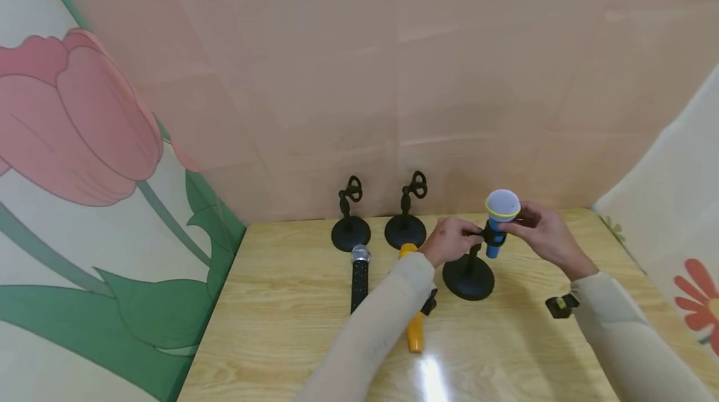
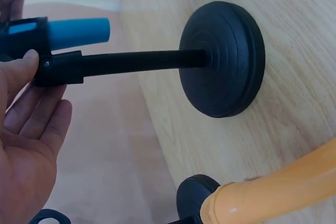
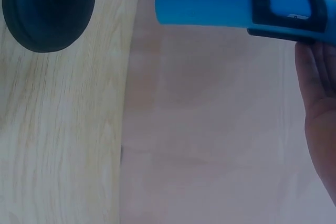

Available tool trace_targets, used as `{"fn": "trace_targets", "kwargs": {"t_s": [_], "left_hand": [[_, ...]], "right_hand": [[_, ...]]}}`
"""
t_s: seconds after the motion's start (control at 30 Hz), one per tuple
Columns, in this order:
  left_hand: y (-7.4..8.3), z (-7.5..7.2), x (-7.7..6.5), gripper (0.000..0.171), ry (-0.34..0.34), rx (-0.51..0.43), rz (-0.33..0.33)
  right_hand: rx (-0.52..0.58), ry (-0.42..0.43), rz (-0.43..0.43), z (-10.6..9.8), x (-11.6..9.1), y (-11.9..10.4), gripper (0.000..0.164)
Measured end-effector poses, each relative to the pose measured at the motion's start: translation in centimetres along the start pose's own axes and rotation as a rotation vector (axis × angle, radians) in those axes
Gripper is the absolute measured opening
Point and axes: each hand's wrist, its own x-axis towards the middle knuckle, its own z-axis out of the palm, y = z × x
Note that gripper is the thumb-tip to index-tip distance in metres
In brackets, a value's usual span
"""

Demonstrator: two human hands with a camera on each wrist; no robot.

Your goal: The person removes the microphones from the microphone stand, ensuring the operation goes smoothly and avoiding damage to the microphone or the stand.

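Note:
A blue toy microphone (image 1: 502, 205) with a white head and a yellow ring sits in the black clip (image 1: 495, 236) of a microphone stand (image 1: 469, 283) on the right side of the table. My left hand (image 1: 448, 241) pinches the stand at the clip's joint, thumb on one side and fingers behind. Just below the microphone's head, my right hand (image 1: 543, 233) grips it between thumb and fingers. In the left wrist view, the blue handle end (image 2: 81, 32) sticks out past the clip. The right wrist view shows the handle (image 3: 205, 6) running through the clip's ring.
Two more black stands with ring clips, a left one (image 1: 351, 235) and a middle one (image 1: 405, 231), stand along the back edge. A black microphone (image 1: 359, 280) and an orange microphone (image 1: 415, 334) lie on the wooden table (image 1: 269, 327), partly behind my left forearm.

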Motion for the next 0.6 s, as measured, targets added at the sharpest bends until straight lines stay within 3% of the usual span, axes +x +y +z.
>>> {"fn": "trace_targets", "kwargs": {"t_s": [0.23, 0.6], "left_hand": [[0.3, 0.0, 0.0, 0.021, -0.022, -0.003, -0.021], [-0.1, 0.1, 0.2, 0.021, -0.027, 0.008, -0.030]], "right_hand": [[0.014, 0.002, 0.011, -0.3, -0.1, 0.1, 0.041], [0.063, 0.044, -0.001, -1.5, 0.7, -2.0, 0.039]]}}
